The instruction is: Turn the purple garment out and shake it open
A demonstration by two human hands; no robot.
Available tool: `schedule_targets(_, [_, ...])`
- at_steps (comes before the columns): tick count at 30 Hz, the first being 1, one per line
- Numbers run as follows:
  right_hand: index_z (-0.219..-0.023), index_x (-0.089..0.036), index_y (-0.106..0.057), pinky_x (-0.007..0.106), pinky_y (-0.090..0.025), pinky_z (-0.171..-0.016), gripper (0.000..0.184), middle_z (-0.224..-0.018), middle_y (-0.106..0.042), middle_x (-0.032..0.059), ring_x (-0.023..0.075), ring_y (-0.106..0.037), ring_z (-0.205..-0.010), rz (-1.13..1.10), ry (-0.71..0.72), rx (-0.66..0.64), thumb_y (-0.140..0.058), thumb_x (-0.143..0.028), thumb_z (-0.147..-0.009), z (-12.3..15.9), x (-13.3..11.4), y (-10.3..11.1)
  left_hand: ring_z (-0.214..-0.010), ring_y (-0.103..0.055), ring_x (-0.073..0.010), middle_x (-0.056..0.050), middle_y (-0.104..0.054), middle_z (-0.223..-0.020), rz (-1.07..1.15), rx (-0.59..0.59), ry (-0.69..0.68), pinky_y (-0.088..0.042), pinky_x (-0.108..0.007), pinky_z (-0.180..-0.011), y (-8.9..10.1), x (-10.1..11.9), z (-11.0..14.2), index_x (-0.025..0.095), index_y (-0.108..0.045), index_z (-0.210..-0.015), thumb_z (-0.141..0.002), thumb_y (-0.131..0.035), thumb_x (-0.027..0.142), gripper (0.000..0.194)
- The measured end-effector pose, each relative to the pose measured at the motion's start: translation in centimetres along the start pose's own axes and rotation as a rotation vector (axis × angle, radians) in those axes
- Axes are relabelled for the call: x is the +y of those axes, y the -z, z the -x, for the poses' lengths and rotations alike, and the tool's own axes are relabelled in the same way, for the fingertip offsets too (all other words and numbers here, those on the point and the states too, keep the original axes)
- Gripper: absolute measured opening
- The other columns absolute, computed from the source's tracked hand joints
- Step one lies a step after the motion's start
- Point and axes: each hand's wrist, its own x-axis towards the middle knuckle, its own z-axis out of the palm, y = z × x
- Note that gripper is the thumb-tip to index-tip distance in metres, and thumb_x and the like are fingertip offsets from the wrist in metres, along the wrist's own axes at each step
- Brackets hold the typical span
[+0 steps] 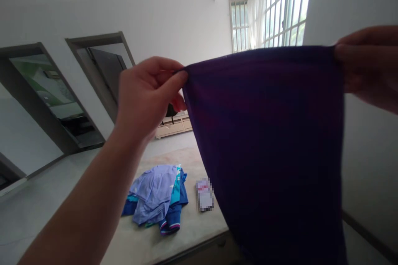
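Note:
I hold a dark purple cloth (pixel 267 145) up in front of me, stretched between both hands. My left hand (pixel 147 93) pinches its upper left corner between thumb and fingers. My right hand (pixel 368 64) grips the upper right corner at the frame's edge. The cloth hangs down past the bottom of the view and hides what lies behind it.
Below, a pale table (pixel 186 232) carries a heap of blue and light purple clothes (pixel 157 196) and a small blurred item (pixel 204 193). Two dark doorways (pixel 102 70) open in the white wall on the left. Barred windows (pixel 280 4) are at the upper right.

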Motion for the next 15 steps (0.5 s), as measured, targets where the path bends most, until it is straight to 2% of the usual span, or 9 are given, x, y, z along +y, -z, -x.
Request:
schedule_targets(1, [-0.112, -0.007, -0.074, 0.022, -0.049, -0.065, 0.039, -0.076, -0.068, -0.0019, 0.0016, -0.061, -0.064, -0.102, -0.037, -0.098, -0.071, -0.039, -0.091, -1.9, 0.0, -1.4, -0.048, -0.064, -0.0129, 0.003, -0.069, -0.067, 0.013, -0.047, 0.040, -0.052, -0.024, -0.043, -0.6, -1.2, -1.4, 0.023, -0.074, -0.092, -0.090, -0.073, 0.022, 0.002])
schedule_targets(3, [-0.115, 0.004, -0.069, 0.019, -0.047, -0.063, 0.050, -0.074, -0.067, -0.0021, -0.0015, -0.056, -0.059, -0.187, -0.100, -0.159, -0.077, -0.034, -0.085, -5.2, 1.2, -4.2, -0.048, -0.065, -0.0129, 0.001, -0.068, -0.064, 0.028, -0.087, 0.116, -0.051, -0.023, -0.044, -2.1, -4.2, -3.9, 0.016, -0.071, -0.093, -0.091, -0.071, 0.017, 0.002])
schedule_targets(6, [-0.113, 0.017, -0.060, 0.023, -0.053, -0.073, 0.067, -0.088, -0.074, 0.0092, -0.0011, -0.061, -0.060, -0.168, -0.249, -0.179, -0.081, -0.035, -0.077, -9.8, 4.0, -7.8, -0.049, -0.067, -0.0128, 0.000, -0.066, -0.060, 0.017, -0.089, 0.273, -0.056, -0.023, -0.050, -5.1, -9.0, -7.0, 0.010, -0.068, -0.091, -0.091, -0.066, 0.007, 0.004])
schedule_targets(7, [-0.109, 0.020, -0.058, 0.026, -0.055, -0.078, 0.067, -0.092, -0.075, 0.0128, -0.0003, -0.064, -0.061, -0.161, -0.283, -0.178, -0.080, -0.034, -0.077, -11.3, 4.7, -8.8, -0.051, -0.068, -0.0135, 0.000, -0.066, -0.060, 0.010, -0.082, 0.330, -0.058, -0.025, -0.053, -6.2, -10.3, -8.1, 0.010, -0.066, -0.089, -0.090, -0.064, 0.004, 0.006])
schedule_targets(9, [-0.099, 0.022, -0.053, 0.031, -0.055, -0.083, 0.057, -0.093, -0.074, 0.0144, 0.0028, -0.070, -0.064, -0.158, -0.303, -0.142, -0.072, -0.028, -0.080, -14.8, 5.0, -10.1, -0.054, -0.070, -0.0148, 0.000, -0.066, -0.061, -0.010, -0.027, 0.404, -0.061, -0.029, -0.060, -7.9, -12.5, -10.8, 0.010, -0.064, -0.087, -0.090, -0.062, 0.001, 0.010])
schedule_targets(12, [-0.092, 0.020, -0.046, 0.031, -0.054, -0.082, 0.039, -0.098, -0.073, 0.0127, 0.0098, -0.074, -0.074, -0.172, -0.256, -0.039, -0.061, -0.015, -0.083, -20.4, 2.7, -10.5, -0.062, -0.070, -0.0109, 0.002, -0.066, -0.067, -0.071, 0.134, 0.338, -0.064, -0.032, -0.073, -9.2, -13.7, -16.0, 0.008, -0.063, -0.090, -0.091, -0.060, 0.000, 0.008])
schedule_targets(15, [-0.099, 0.021, -0.042, 0.026, -0.051, -0.078, 0.037, -0.119, -0.066, 0.0152, 0.0130, -0.073, -0.082, -0.200, -0.179, 0.010, -0.052, -0.010, -0.081, -24.9, -0.6, -9.3, -0.080, -0.070, -0.0069, 0.004, -0.068, -0.083, -0.129, 0.235, 0.173, -0.061, -0.032, -0.088, -8.6, -13.0, -21.2, 0.003, -0.061, -0.102, -0.093, -0.059, 0.004, 0.009])
